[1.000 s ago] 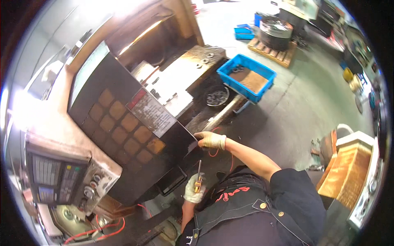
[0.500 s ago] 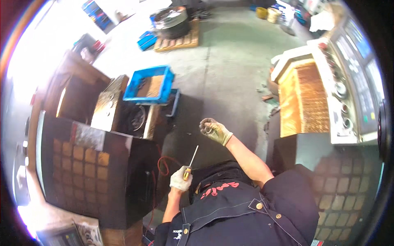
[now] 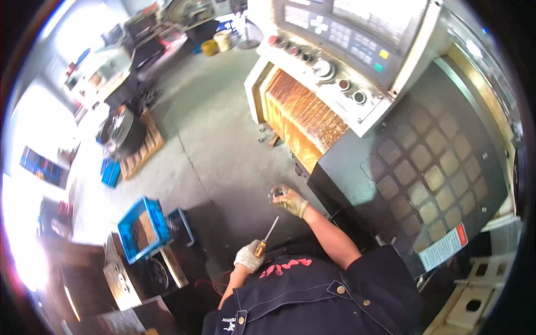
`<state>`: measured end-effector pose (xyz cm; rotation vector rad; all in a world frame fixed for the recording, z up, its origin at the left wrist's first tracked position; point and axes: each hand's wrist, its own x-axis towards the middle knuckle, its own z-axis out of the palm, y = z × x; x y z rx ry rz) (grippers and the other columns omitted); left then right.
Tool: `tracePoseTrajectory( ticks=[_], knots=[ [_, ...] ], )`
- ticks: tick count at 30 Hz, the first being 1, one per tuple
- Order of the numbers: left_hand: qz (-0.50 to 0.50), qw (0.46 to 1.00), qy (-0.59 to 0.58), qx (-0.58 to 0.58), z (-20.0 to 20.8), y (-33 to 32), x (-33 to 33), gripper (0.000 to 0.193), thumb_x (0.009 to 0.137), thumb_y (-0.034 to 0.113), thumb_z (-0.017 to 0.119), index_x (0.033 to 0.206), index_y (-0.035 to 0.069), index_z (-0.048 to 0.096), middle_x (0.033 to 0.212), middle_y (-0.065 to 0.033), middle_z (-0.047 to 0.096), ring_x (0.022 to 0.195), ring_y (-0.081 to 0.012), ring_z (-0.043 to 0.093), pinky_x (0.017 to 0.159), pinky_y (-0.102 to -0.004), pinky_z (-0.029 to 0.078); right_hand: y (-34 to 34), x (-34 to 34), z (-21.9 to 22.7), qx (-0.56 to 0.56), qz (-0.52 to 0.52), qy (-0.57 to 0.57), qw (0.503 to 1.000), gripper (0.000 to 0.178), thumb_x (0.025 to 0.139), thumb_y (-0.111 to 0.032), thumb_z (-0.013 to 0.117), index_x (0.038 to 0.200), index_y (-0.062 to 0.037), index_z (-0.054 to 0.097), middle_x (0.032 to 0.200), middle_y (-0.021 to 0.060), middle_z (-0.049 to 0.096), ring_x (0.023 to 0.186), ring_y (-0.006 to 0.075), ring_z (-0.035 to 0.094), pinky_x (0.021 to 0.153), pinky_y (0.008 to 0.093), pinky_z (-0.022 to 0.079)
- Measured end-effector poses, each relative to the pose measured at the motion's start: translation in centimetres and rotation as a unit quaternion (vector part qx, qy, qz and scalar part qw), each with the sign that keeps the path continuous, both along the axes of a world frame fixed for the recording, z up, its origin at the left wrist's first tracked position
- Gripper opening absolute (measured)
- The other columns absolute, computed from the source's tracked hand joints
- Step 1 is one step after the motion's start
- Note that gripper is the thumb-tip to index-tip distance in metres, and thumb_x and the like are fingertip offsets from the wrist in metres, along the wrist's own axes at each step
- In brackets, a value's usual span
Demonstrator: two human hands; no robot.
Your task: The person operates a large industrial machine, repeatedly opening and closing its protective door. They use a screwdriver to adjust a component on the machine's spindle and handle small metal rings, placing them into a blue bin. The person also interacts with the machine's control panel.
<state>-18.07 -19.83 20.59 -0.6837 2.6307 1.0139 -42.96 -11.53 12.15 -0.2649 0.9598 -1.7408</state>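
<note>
My left hand (image 3: 249,257), in a pale work glove, is closed around the yellow handle of a screwdriver (image 3: 272,229). Its thin shaft points up and slightly right, away from my body. Ahead and to the right, my right hand (image 3: 291,203), gloved too, has curled fingers around a small shiny metal ring (image 3: 277,192). The ring is partly hidden by the fingers, so its exact kind is unclear. The two hands are apart, both in front of my dark apron (image 3: 296,301).
A machine control panel (image 3: 335,50) with knobs stands ahead right, above a wooden-looking box (image 3: 301,111). Beside it is a dark machine door (image 3: 413,167) with a grid pattern. At left sit a blue crate (image 3: 133,252) and, farther off, a pallet (image 3: 144,146) bearing a round dark load.
My view has turned to the right, bringing the control panel and machine door closer. Both hands keep hold of the screwdriver and the metal ring.
</note>
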Motion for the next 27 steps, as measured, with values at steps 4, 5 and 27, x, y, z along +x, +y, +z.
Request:
tracePoseTrajectory(
  ticks=[4, 5, 27],
  knots=[
    [-0.091, 0.996, -0.005, 0.001, 0.3, -2.0, -0.9, 0.027, 0.071, 0.02, 0.056, 0.097, 0.013, 0.053, 0.085, -0.0169, 0.061, 0.081, -0.0356, 0.058, 0.07, -0.0431, 0.046, 2.8, 1.9, 0.3, 0.024, -0.091, -0.055, 0.994, 0.027, 0.075, 0.002, 0.062, 0.096, -0.0063, 0.049, 0.099, 0.0061, 0.055, 0.092, 0.0189, 0.057, 0.079, 0.033, 0.05],
    [-0.109, 0.994, -0.005, 0.013, 0.1, -2.2, -0.8, 0.027, 0.071, 0.02, 0.056, 0.097, 0.013, 0.053, 0.085, -0.0171, 0.061, 0.082, -0.0357, 0.058, 0.07, -0.0432, 0.046, 3.3, 2.6, 0.5, 0.04, -0.104, -0.058, 0.992, 0.027, 0.075, 0.002, 0.062, 0.097, -0.0065, 0.049, 0.099, 0.0061, 0.055, 0.092, 0.019, 0.058, 0.079, 0.0324, 0.05],
    [-0.39, 0.91, -0.128, 0.056, -1.3, -0.2, 2.1, 0.039, 0.07, 0.027, 0.055, 0.106, 0.011, 0.053, 0.092, -0.0177, 0.061, 0.089, -0.035, 0.057, 0.075, -0.0425, 0.045, 14.5, 17.9, 1.0, 0.304, -0.431, 0.037, 0.849, 0.027, 0.08, -0.036, 0.059, 0.083, -0.0095, 0.056, 0.074, 0.004, 0.061, 0.059, 0.0121, 0.056, 0.051, 0.0234, 0.045]
  ],
)
